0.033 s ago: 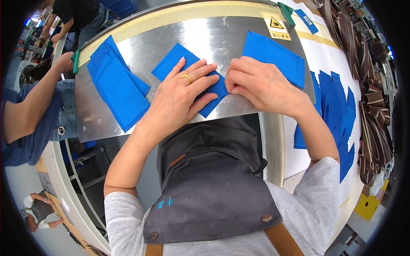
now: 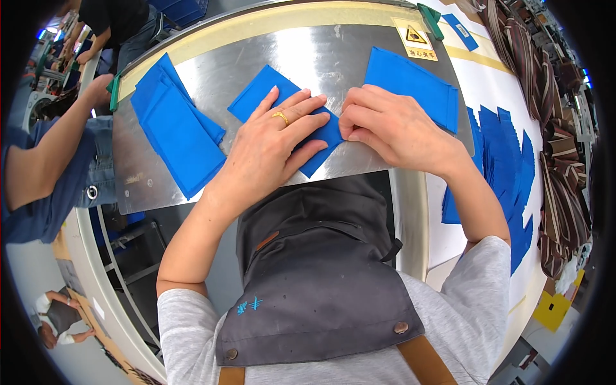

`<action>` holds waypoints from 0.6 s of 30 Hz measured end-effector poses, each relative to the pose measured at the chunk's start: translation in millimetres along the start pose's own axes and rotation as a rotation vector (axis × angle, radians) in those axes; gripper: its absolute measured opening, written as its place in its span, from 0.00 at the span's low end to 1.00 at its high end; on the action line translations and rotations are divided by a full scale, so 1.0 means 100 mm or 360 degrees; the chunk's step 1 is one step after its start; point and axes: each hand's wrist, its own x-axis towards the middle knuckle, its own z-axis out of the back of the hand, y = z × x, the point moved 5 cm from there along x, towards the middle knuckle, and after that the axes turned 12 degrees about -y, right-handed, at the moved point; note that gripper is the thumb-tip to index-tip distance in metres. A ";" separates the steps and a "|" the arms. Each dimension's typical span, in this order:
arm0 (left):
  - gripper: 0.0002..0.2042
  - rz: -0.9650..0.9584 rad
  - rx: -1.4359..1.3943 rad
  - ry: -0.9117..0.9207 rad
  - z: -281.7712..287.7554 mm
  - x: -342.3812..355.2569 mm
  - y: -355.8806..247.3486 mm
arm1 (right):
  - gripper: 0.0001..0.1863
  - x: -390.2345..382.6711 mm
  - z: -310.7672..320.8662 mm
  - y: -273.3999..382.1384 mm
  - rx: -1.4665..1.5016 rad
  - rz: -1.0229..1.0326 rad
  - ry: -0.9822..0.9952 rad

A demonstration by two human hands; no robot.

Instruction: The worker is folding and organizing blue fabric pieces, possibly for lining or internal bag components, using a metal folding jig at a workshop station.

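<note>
A flat blue fabric piece [image 2: 262, 91] lies aslant on the metal plate in front of me, folded along its edges. My left hand [image 2: 276, 131], a yellow ring on one finger, rests flat across its middle with the fingers spread, hiding part of it. At its right corner my right hand [image 2: 385, 125] pinches the edge between thumb and curled fingers; the fingertips are partly hidden. Left of my hands lies an overlapping pile of blue fabric pieces [image 2: 179, 138]. Beyond my right hand another blue piece [image 2: 410, 83] lies flat, its near side partly behind the hand.
The shiny metal plate [image 2: 212, 58] bears a yellow warning label [image 2: 414, 38] and green clamps [image 2: 430, 21] at its corners. On the white table to the right, more blue pieces [image 2: 504, 160] lie fanned out beside striped brown fabric [image 2: 561, 199]. A co-worker's arm [image 2: 48, 157] is at the left.
</note>
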 end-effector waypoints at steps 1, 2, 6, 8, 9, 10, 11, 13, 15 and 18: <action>0.15 -0.0011 -0.0015 -0.0010 0.00 0.01 -0.01 | 0.05 0.00 0.01 0.00 0.0054 -0.0004 -0.0057; 0.15 -0.0022 -0.0030 -0.0020 0.00 0.01 -0.01 | 0.06 0.00 0.02 -0.01 0.0109 -0.0008 -0.0114; 0.15 -0.0042 -0.0007 -0.0007 -0.03 0.02 0.01 | 0.05 0.03 0.02 0.01 0.0096 0.0023 -0.0120; 0.15 -0.0031 -0.0020 -0.0023 -0.03 0.01 0.02 | 0.05 0.04 -0.02 0.00 -0.0007 0.0020 0.0006; 0.15 -0.0034 -0.0022 -0.0018 -0.04 0.01 0.01 | 0.05 0.03 -0.01 -0.01 -0.0006 0.0014 0.0002; 0.14 -0.0034 -0.0031 -0.0016 -0.04 0.00 0.00 | 0.04 0.03 0.00 -0.02 0.0008 0.0025 0.0035; 0.14 -0.0033 -0.0037 -0.0016 -0.04 0.01 0.00 | 0.04 0.03 0.00 -0.02 0.0021 0.0040 0.0066; 0.14 -0.0034 -0.0043 -0.0018 -0.04 0.00 -0.01 | 0.04 0.01 0.02 -0.02 0.0098 0.0018 0.0048; 0.14 -0.0038 -0.0044 -0.0022 -0.04 0.01 0.00 | 0.04 0.00 0.03 -0.04 0.0174 0.0001 0.0025; 0.14 -0.0020 -0.0073 -0.0002 -0.04 0.02 -0.02 | 0.05 -0.02 0.05 -0.07 0.0238 -0.0039 -0.0126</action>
